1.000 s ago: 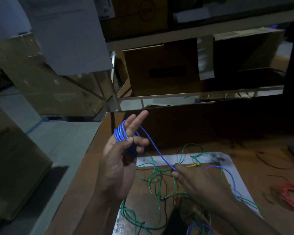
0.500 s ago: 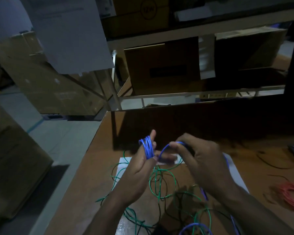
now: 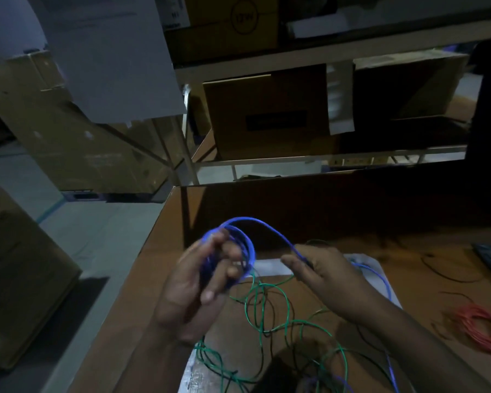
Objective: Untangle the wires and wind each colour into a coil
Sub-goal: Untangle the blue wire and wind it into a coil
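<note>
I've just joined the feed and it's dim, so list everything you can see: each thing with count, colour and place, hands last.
blue wire: one, blue, coiled round the left hand, a strand arcing to the right hand and trailing on over the table
green wire: one loose tangle, green, on the table below both hands
black wire: thin dark strands, count unclear, mixed into the green tangle
red wire coil: one, red-orange, on the table at far right
white sheet: one, white, under the wires
table: one, brown
cardboard boxes: several, brown, on the shelves behind
left hand: holds the blue coil
right hand: pinches the blue strand
</note>
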{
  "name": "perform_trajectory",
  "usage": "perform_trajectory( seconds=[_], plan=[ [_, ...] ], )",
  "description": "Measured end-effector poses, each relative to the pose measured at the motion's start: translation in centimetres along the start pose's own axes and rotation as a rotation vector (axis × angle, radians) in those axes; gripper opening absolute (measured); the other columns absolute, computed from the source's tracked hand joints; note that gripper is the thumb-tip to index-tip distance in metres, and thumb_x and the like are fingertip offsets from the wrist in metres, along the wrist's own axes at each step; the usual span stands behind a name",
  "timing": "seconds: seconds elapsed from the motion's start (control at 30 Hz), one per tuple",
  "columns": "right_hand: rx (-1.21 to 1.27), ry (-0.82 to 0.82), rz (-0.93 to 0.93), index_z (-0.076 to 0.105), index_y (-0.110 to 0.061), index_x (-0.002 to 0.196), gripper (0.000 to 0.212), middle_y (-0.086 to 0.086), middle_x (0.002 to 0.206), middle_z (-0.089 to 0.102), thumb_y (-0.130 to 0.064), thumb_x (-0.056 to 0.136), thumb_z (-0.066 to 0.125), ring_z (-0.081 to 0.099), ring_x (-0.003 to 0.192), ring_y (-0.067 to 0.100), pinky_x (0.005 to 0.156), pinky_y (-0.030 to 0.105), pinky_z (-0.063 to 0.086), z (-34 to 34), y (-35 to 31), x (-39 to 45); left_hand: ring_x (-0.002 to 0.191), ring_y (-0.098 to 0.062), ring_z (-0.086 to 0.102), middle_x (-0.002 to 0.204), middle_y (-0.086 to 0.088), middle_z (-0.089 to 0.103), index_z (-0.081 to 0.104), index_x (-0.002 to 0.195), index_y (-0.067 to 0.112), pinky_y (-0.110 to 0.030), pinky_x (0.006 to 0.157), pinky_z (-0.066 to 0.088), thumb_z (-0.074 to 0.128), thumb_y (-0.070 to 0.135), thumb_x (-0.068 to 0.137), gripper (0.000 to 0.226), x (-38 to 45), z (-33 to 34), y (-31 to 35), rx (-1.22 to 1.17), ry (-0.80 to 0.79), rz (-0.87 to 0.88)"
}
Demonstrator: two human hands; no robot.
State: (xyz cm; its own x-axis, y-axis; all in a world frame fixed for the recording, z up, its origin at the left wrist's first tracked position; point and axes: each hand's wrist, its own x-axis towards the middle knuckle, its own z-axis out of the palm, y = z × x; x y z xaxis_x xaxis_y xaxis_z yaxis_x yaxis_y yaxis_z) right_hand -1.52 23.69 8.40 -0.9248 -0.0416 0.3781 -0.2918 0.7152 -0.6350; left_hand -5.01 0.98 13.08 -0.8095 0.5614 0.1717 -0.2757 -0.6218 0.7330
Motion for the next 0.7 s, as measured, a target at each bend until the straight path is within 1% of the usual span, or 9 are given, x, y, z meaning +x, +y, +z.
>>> perform_trajectory(
  seconds=[0.07,0.17,0.23,0.3,0.4,0.5,0.57,0.63,0.7],
  plan=[
    [-0.036,-0.109,0.048,0.049,-0.029,0.077,0.044,-0.002,0.067,0.056,-0.065,0.097,0.032,0.056,0.064,0.012,0.065,0.046,0.048,0.7,0.7,-1.2,0.049,-0.007,0.061,0.087,-0.011,0.074,0.075,0.078,0.014,-0.024,0.065,0.058,0.039,0.017,0.101,0.043,0.3,0.2,0.9,-0.014,0.106,0.079],
    [-0.074,-0.271,0.099,0.051,-0.033,0.093,0.029,-0.005,0.079,0.061,-0.056,0.101,0.035,0.058,0.073,0.012,0.072,0.046,0.05,1.8,1.3,-2.8,0.089,-0.019,0.077,0.118,-0.02,0.074,0.075,0.083,0.015,-0.029,0.078,0.062,0.039,0.018,0.099,0.039,0.9,0.5,1.2,0.036,0.146,0.135],
    [-0.016,-0.339,0.127,0.05,-0.033,0.102,0.015,-0.004,0.08,0.061,-0.045,0.104,0.042,0.056,0.073,0.01,0.072,0.038,0.049,2.1,1.2,-3.4,0.118,-0.026,0.07,0.135,-0.02,0.066,0.066,0.1,0.012,-0.033,0.091,0.059,0.035,0.017,0.104,0.032,1.5,-0.1,1.3,-0.011,0.146,0.163],
    [0.165,-0.357,0.17,0.052,-0.032,0.105,0.005,-0.006,0.07,0.058,-0.032,0.106,0.048,0.051,0.062,0.004,0.063,0.025,0.041,2.2,0.6,-3.9,0.133,-0.029,0.059,0.144,-0.019,0.059,0.058,0.109,0.011,-0.036,0.102,0.053,0.032,0.013,0.108,0.027,2.1,-1.2,1.3,-0.082,0.154,0.223],
    [0.296,-0.22,0.21,0.059,-0.028,0.1,0.004,-0.009,0.055,0.05,-0.025,0.102,0.057,0.042,0.052,0.002,0.054,0.021,0.033,2.5,0.3,-3.9,0.137,-0.032,0.055,0.147,-0.02,0.056,0.051,0.108,0.01,-0.039,0.111,0.046,0.032,0.006,0.107,0.02,2.8,-2.4,1.0,-0.071,0.198,0.283],
    [0.475,-0.013,0.349,0.065,-0.02,0.095,0.004,-0.006,0.053,0.04,-0.022,0.096,0.067,0.035,0.048,0.007,0.05,0.023,0.029,2.4,0.7,-3.4,0.136,-0.031,0.056,0.147,-0.02,0.056,0.05,0.112,0.009,-0.04,0.113,0.043,0.031,0.003,0.106,0.02,2.9,-3.0,0.5,-0.074,0.269,0.291],
    [0.784,0.064,0.457,0.066,-0.007,0.101,0.017,0.006,0.059,0.039,-0.018,0.089,0.073,0.033,0.049,0.013,0.047,0.024,0.028,1.7,0.8,-3.1,0.134,-0.03,0.058,0.146,-0.021,0.057,0.047,0.122,0.006,-0.039,0.112,0.045,0.033,0.003,0.106,0.022,2.7,-3.1,0.6,-0.142,0.304,0.281],
    [1.031,0.056,0.486,0.065,-0.001,0.111,0.037,0.013,0.07,0.042,-0.015,0.08,0.08,0.039,0.055,0.018,0.048,0.022,0.037,1.1,1.0,-3.2,0.132,-0.029,0.06,0.144,-0.021,0.059,0.045,0.125,0.007,-0.038,0.109,0.048,0.033,0.002,0.105,0.024,2.6,-3.1,0.7,-0.211,0.337,0.276],
    [1.152,0.079,0.446,0.07,-0.012,0.115,0.04,0.016,0.086,0.046,-0.01,0.078,0.084,0.045,0.074,0.025,0.06,0.023,0.047,0.7,1.0,-3.1,0.13,-0.029,0.062,0.141,-0.021,0.061,0.049,0.113,0.01,-0.037,0.106,0.051,0.034,0.001,0.104,0.019,2.5,-3.1,0.7,-0.252,0.375,0.269]
  ],
)
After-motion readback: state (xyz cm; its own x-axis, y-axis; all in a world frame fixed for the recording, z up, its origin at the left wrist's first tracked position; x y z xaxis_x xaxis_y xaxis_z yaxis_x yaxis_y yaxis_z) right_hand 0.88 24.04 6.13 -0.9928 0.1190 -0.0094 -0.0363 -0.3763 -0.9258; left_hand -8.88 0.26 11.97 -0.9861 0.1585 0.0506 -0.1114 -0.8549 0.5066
